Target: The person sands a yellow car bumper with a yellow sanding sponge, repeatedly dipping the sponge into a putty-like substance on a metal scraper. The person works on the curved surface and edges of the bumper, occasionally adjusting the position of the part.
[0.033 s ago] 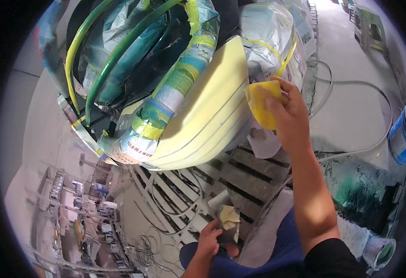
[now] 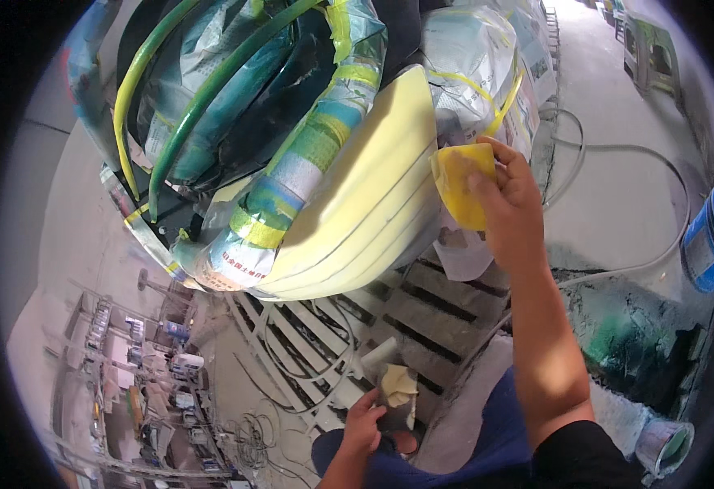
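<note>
My right hand (image 2: 513, 200) pinches a yellow flexible putty spreader (image 2: 456, 189), its face smeared with residue. The spreader is beside the right edge of a large curved pale-yellow panel (image 2: 373, 183) that bears thin grey lines; I cannot tell whether they touch. Lower down, in front of my legs, my left hand (image 2: 362, 425) grips a dark putty board (image 2: 402, 414) by its left edge. A lump of cream-coloured putty (image 2: 398, 385) lies on that board. Along the panel's left side runs a tube wrapped in printed paper and tape (image 2: 300, 167).
Green curved bars (image 2: 202, 106) rise at upper left. Wrapped bundles (image 2: 471, 53) stand behind the panel. Below lies a slatted grate (image 2: 430, 306) with a hose (image 2: 269, 346) over it. A blue bucket (image 2: 711, 240) and an open can (image 2: 665, 444) are at right; a cluttered rack (image 2: 141, 383) stands lower left.
The left hand and its board have shifted very slightly to the left. The right hand and the spreader stay in nearly the same place.
</note>
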`<state>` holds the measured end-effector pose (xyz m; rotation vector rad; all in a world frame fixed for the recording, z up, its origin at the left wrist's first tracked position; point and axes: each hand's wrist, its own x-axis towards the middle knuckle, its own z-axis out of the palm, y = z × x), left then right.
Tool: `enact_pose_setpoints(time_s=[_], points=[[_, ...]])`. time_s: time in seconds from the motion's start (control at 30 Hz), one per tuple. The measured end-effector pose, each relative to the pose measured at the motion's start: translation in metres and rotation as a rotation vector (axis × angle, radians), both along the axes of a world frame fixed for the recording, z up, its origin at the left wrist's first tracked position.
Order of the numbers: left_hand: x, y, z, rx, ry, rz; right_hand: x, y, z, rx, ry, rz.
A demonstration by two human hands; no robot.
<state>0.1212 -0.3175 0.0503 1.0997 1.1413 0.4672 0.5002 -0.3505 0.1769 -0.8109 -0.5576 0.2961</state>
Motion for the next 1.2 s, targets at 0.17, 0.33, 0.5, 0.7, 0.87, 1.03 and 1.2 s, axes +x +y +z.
enact_pose_setpoints(time_s=[0.17, 0.33, 0.5, 0.7, 0.87, 1.03, 1.2], points=[[-0.029, 0.010, 0.003, 0.014, 0.067, 0.037, -0.009, 0.011, 0.001, -0.019, -0.127, -0.123], [-0.022, 0.030, 0.009, -0.078, -0.009, 0.035, -0.002, 0.012, 0.011, -0.085, -0.165, -0.309], [-0.032, 0.058, -0.033, -0.161, -0.026, -0.052, 0.014, 0.015, 0.016, -0.172, -0.173, -0.409], [-0.037, 0.065, -0.044, -0.141, 0.086, -0.141, 0.014, 0.022, 0.019, -0.162, -0.304, -0.467], [-0.057, 0.084, -0.063, -0.148, 0.014, -0.273, 0.006, 0.021, 0.028, -0.296, -0.457, -0.601], [-0.073, 0.094, -0.062, -0.149, 0.106, -0.300, -0.018, 0.026, 0.032, -0.411, -0.598, -0.692], [-0.080, 0.109, -0.072, 0.055, 0.204, -0.537, -0.046, 0.028, 0.028, -0.351, -0.556, -0.602]])
